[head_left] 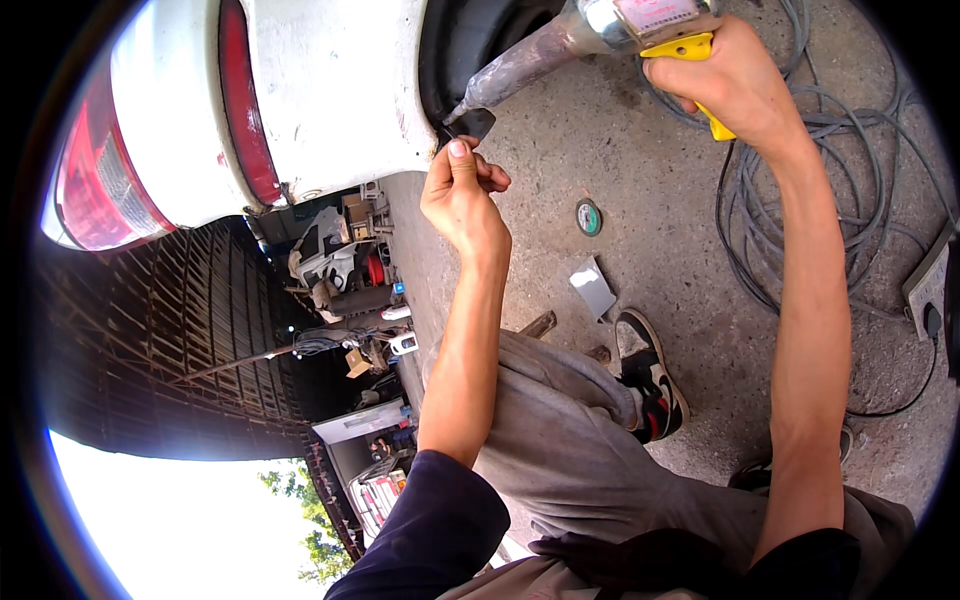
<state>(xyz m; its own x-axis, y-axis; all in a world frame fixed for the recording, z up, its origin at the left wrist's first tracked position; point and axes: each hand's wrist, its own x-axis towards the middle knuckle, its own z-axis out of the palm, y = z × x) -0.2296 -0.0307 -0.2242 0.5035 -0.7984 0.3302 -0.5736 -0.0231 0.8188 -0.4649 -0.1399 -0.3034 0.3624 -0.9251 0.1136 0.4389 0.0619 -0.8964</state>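
Note:
My right hand (pixel 742 88) is wrapped round the yellow grip of a hot-air gun (pixel 535 68). The gun's long, stained metal nozzle points down and left. Its narrow tip sits at the lower edge of a white car bumper (pixel 335 95), beside the dark wheel arch (pixel 450 45). Just below that tip, my left hand (pixel 468 200) is closed in a pinch, thumb against forefinger. Whatever lies in the pinch is too small to make out. A small dark flap (pixel 477 123) shows behind my left fingertips at the bumper's corner.
Coiled grey cable (pixel 790 215) lies on the concrete floor (pixel 690 260) at the right, near a power strip (pixel 930 285). A round green-topped disc (pixel 588 217) and a shiny flat sheet (pixel 593 288) lie near my shoe (pixel 645 375). Cluttered workshop goods stand at the left.

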